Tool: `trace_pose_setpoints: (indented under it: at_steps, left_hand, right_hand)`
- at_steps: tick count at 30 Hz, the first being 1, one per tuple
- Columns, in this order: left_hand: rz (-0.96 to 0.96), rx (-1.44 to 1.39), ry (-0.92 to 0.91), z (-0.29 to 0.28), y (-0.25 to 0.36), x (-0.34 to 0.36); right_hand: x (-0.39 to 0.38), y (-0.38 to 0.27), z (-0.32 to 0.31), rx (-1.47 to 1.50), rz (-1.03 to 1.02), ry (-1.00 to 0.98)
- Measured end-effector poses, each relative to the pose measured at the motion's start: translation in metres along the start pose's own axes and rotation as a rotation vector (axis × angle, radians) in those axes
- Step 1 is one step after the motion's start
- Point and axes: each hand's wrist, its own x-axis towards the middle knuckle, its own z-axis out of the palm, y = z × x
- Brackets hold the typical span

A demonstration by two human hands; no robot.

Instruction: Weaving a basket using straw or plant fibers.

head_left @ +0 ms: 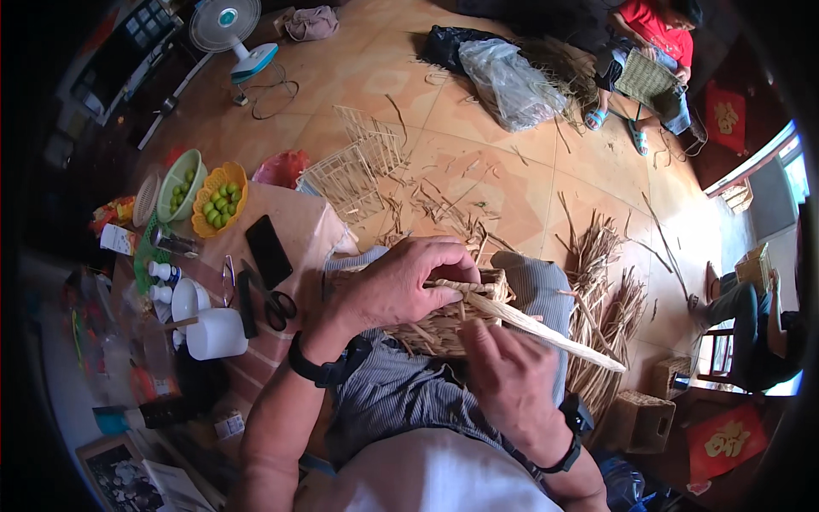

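Head view, seated person, work held on lap. Woven basket, partly finished, pale straw colour, rests on the thighs over grey striped trousers, approx. centre of frame. L hand lies over the basket's top edge from the left, fingers curled closed round the rim w/ knuckles up; black watch on that wrist. R hand sits just below and right of the basket, back of hand toward the camera, fingers bent; it appears to pinch the near end of a flat straw strip, but the fingertips are hidden, so exact grip cannot be told. Strip runs from the basket rim out to the lower right, tilted downward, tip free in the air. Black band on the R wrist also. Low table to the person's left, touching-close to the knee: carries black phone, black-handled scissors, white cup, yellow bowl of green fruit, green bowl beside it. Floor ahead: tiled, littered w/ straw scraps; open wooden-slat frame beyond the table; bundle of loose straw right of the knee; finished small baskets at lower right. White fan at far upper left. Second person in red top sits at far upper right, well apart, holding a woven panel.
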Motion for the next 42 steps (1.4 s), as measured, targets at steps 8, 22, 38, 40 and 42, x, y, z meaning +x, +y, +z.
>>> trace_pose_setpoints:
  at_steps: [8,22,38,40,42]
  left_hand:
    - [-0.02,-0.038,-0.083,-0.007,-0.008,0.004]
    - [-0.03,-0.087,-0.111,0.002,-0.007,0.011]
    - [-0.307,0.101,0.06,0.001,0.0,-0.002]
    - [-0.219,0.078,0.026,-0.01,-0.006,-0.005]
    - [-0.141,0.056,-0.012,-0.008,-0.007,-0.006]
  right_hand:
    - [0.023,0.042,-0.008,0.037,0.148,0.195]
    - [0.013,0.054,0.001,0.311,0.324,0.227]
    - [-0.227,0.331,-0.008,0.418,1.108,0.264]
    - [-0.281,0.351,0.037,0.504,1.163,0.218]
    - [-0.3,0.341,0.08,0.5,1.298,0.051]
